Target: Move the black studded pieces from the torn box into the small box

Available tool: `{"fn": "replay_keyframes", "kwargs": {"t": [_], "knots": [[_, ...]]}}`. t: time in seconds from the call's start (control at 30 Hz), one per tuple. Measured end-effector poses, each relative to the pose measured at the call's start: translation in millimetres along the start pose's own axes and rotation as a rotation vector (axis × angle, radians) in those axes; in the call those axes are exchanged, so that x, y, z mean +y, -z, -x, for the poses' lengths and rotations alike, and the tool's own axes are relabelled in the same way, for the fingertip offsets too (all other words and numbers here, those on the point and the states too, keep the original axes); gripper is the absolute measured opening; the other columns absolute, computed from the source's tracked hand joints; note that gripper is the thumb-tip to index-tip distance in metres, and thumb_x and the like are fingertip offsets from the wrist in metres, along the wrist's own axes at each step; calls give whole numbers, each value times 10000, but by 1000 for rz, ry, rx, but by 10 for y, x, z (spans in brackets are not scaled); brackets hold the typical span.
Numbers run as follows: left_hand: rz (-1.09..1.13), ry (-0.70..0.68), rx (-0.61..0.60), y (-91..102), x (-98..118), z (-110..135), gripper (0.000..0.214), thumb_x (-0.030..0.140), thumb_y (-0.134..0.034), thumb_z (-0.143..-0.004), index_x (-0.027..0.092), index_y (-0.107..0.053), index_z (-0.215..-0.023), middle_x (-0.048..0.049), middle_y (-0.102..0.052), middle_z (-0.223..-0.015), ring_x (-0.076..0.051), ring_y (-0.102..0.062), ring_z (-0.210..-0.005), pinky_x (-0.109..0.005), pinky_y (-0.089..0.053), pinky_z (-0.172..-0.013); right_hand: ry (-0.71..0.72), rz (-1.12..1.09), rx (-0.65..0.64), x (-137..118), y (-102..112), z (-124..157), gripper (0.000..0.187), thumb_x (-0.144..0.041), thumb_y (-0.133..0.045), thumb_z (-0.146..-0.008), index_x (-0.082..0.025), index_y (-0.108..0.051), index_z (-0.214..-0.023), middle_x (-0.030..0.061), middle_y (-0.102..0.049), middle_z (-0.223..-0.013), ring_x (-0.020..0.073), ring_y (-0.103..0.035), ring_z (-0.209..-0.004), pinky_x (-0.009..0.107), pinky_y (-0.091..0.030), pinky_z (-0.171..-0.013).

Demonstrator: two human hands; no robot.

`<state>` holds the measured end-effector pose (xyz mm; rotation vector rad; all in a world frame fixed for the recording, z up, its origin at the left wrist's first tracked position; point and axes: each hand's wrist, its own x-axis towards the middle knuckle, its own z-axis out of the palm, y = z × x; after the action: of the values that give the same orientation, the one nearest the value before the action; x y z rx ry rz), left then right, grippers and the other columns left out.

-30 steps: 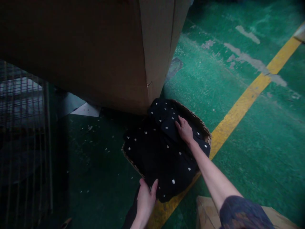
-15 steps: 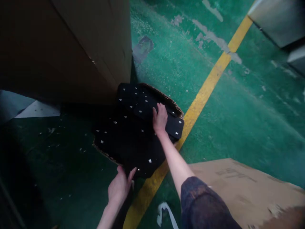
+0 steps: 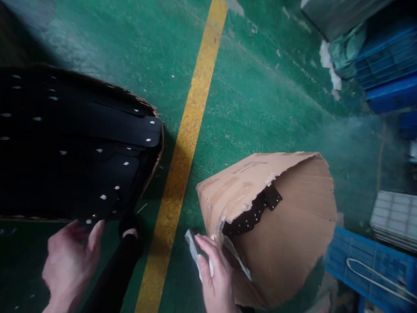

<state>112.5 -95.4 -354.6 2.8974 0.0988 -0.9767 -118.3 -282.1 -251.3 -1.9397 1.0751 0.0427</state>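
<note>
A stack of black sheets dotted with small white marks lies on a torn piece of cardboard at the left, on the green floor. My left hand is at the stack's near edge, fingers apart and touching it. My right hand rests on the clear plastic liner at the mouth of a torn cardboard box. Inside that box a black perforated strip shows. My dark trouser leg and shoe stand between the two hands.
A yellow floor line runs between the stack and the box. Blue crates and a greenish bundle sit at the upper right. Another blue crate and a white grid tray are at the lower right.
The view has swung right, away from the big carton. My right hand left the top of the black stack and moved to the torn box's plastic liner. My left hand stays at the stack's edge.
</note>
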Motion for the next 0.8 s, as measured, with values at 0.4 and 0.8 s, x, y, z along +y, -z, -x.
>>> {"fn": "replay_keyframes", "kwargs": {"t": [0.4, 0.8], "knots": [[505, -695, -824, -1647, 2010, 3317, 270, 406, -593, -874, 296, -655, -1112, -70, -714, -1008, -235, -678, -917, -317, -546, -806, -425, 276, 114, 3501, 1838, 319, 494, -423, -426, -876, -126, -551, -1250, 209, -649, -1224, 337, -648, -1098, 547, -552, -951], [851, 20, -721, -4237, 2774, 3161, 406, 367, -717, -797, 102, -570, -1068, -123, -673, -937, -189, -684, -798, -288, -552, -710, -323, 472, 203, 5466, 2097, -1497, 680, -93, -339, -833, -113, -200, -1499, 278, -349, -1497, 360, -375, -1374, 647, -337, -1098]]}}
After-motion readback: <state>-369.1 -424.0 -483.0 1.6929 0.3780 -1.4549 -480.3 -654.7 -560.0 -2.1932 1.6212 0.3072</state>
